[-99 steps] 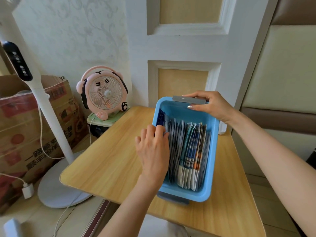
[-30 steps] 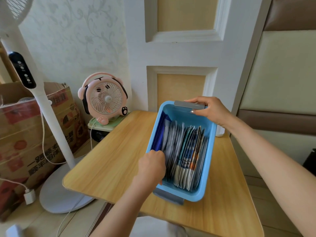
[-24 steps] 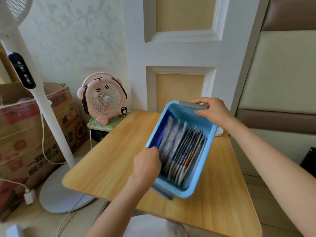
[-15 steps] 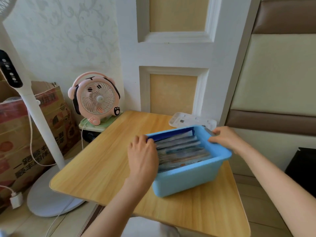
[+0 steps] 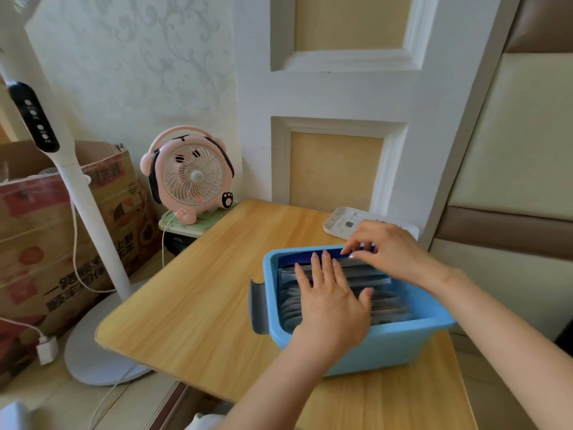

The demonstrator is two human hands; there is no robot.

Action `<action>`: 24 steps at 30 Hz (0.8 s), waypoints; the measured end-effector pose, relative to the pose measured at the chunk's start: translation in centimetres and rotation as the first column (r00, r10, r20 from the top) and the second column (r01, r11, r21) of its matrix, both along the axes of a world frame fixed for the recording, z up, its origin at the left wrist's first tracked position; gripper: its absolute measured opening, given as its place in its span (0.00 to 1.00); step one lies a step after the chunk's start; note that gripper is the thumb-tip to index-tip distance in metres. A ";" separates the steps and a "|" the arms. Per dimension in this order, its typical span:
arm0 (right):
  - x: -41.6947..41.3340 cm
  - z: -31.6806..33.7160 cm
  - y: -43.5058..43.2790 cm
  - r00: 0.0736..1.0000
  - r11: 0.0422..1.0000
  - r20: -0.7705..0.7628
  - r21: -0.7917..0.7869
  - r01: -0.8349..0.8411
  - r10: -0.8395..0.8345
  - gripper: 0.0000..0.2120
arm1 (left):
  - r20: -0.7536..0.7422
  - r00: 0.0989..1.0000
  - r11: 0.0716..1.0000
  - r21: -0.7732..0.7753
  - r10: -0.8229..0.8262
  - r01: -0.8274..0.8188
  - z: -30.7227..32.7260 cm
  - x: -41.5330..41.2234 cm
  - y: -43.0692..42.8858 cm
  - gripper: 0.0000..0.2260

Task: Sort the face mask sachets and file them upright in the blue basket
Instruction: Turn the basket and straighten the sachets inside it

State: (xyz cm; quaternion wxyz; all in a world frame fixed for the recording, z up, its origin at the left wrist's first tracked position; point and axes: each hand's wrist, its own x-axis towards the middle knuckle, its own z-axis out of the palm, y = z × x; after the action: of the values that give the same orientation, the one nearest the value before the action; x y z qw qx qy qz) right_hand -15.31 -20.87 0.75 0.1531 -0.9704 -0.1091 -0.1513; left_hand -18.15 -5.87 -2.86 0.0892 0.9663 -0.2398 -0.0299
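The blue basket (image 5: 372, 346) sits on the wooden table, its long side facing me and a grey handle (image 5: 257, 307) at its left end. Several face mask sachets (image 5: 384, 302) stand upright in a row inside it, a dark blue one against the far wall. My left hand (image 5: 331, 299) lies flat on top of the sachets, fingers spread and holding nothing. My right hand (image 5: 387, 248) reaches over the far rim, its fingertips touching the tops of the rearmost sachets.
A white remote-like device (image 5: 344, 225) lies on the table behind the basket near the wall. A pink desk fan (image 5: 190, 176) stands past the table's left corner. A white floor fan pole (image 5: 71, 181) and a cardboard box (image 5: 59, 225) stand on the left.
The basket has been turned a quarter turn, from lengthwise to crosswise. Both hands left its handles: the left now rests flat on the sachets, the right fingers the rear ones.
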 end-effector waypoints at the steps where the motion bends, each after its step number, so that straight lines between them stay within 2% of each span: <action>1: 0.4 -0.3 0.2 1.000 0.999 -0.008 -0.036 -0.026 0.025 0.04 | 0.003 1.000 1.000 0.006 0.003 -0.003 0.1 -0.1 -0.1 0.33; 4: 1.3 -1.0 0.3 0.997 0.995 -0.019 -0.064 -0.079 0.078 0.03 | 0.023 1.000 0.997 -0.082 0.004 -0.002 0.4 -0.8 -0.4 0.46; 6: 1.5 -1.2 0.1 0.995 0.991 -0.001 -0.085 -0.101 0.101 0.02 | 0.036 0.999 0.993 -0.117 -0.008 0.012 0.7 -1.3 -0.3 0.48; 9: 1.8 -1.3 0.0 0.994 0.987 0.032 -0.123 -0.100 0.104 0.01 | 0.107 0.994 0.994 -0.105 0.003 0.009 0.1 -1.6 -0.2 0.44; 11: 1.8 -1.5 0.1 0.992 0.986 0.070 -0.132 -0.098 0.108 0.02 | 0.074 0.995 0.993 -0.097 0.074 -0.066 -0.8 -1.2 -0.1 0.39; 14: 1.5 -1.9 0.1 0.985 0.990 0.098 -0.033 -0.139 0.141 0.03 | 0.132 0.988 0.993 -0.091 0.083 -0.071 -2.0 -0.9 -0.8 0.30; 16: 1.4 -2.2 0.0 0.985 0.989 0.091 0.014 -0.150 0.148 0.04 | 0.033 0.997 0.991 -0.113 0.071 -0.067 -0.9 -1.0 -0.8 0.38; 17: 1.3 -2.3 0.0 0.985 0.989 0.097 0.021 -0.143 0.140 0.04 | 0.011 0.999 0.998 -0.037 0.050 -0.049 -0.6 -1.1 -1.0 0.42; 18: 1.3 -2.3 -0.1 0.986 0.992 0.113 0.024 -0.126 0.123 0.04 | 0.035 0.999 0.999 0.028 0.017 -0.018 -0.2 -1.0 -0.9 0.42; 21: 1.4 -2.4 -0.1 0.989 0.999 0.141 0.010 -0.046 0.044 0.06 | 0.055 0.998 0.999 0.046 0.018 -0.021 0.2 -0.5 -1.0 0.33; 24: 1.3 -2.4 0.0 0.988 0.999 0.157 -0.037 0.007 -0.001 0.08 | 0.085 0.996 0.999 0.036 0.001 -0.004 0.3 -0.1 -1.3 0.34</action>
State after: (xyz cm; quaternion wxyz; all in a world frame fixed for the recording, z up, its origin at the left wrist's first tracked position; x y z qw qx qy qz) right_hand -13.97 -20.84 -1.65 0.1257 -0.9585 -0.1216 -0.2253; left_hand -18.29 -7.16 -2.61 0.0617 0.9683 -0.2418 0.0072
